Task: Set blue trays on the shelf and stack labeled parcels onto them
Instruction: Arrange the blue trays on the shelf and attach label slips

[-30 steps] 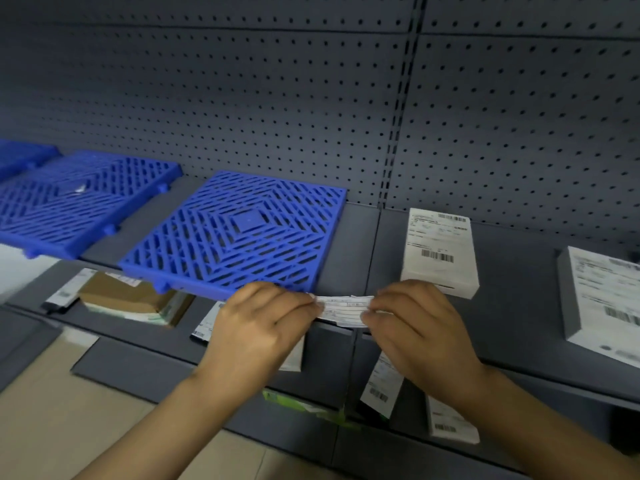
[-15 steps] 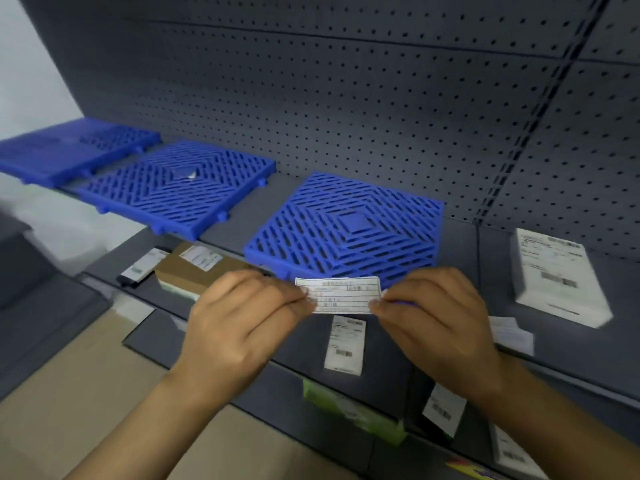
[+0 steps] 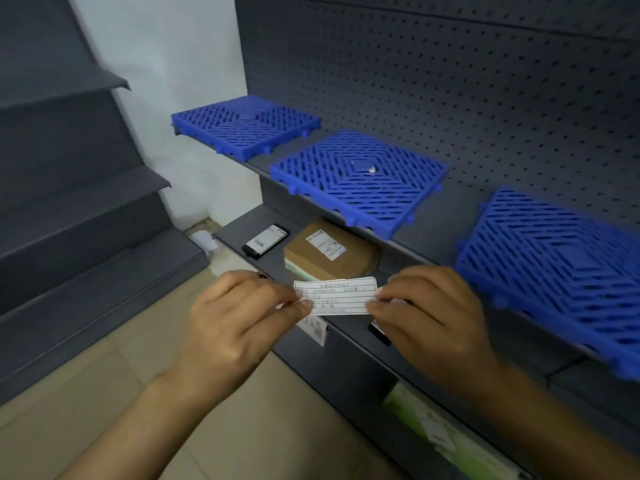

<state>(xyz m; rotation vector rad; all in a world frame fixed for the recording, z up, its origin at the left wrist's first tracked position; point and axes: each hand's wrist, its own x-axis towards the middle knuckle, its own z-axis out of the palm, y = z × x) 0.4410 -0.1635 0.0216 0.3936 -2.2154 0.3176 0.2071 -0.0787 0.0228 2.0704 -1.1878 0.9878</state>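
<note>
A small white paper label (image 3: 337, 296) with printed lines is stretched between both hands in front of the shelf edge. My left hand (image 3: 239, 323) pinches its left end, and my right hand (image 3: 433, 320) pinches its right end. Three blue slatted trays lie on the upper grey shelf: a far one (image 3: 246, 126), a middle one (image 3: 360, 181) and a near one (image 3: 561, 271) at the right. On the shelf below sits a brown labeled parcel (image 3: 329, 254) and a small black-and-white parcel (image 3: 266, 241).
The grey pegboard wall (image 3: 450, 81) backs the shelves. Another dark shelving unit (image 3: 76, 202) stands at the left. A green-and-white package (image 3: 440, 427) lies on a low shelf at the lower right. Beige floor tiles (image 3: 86, 393) lie below.
The view has swung left along the shelf; the white parcels at the right have left the frame and the far tray and left shelving have come in. Both hands still hold the label, now lifted off the shelf edge.
</note>
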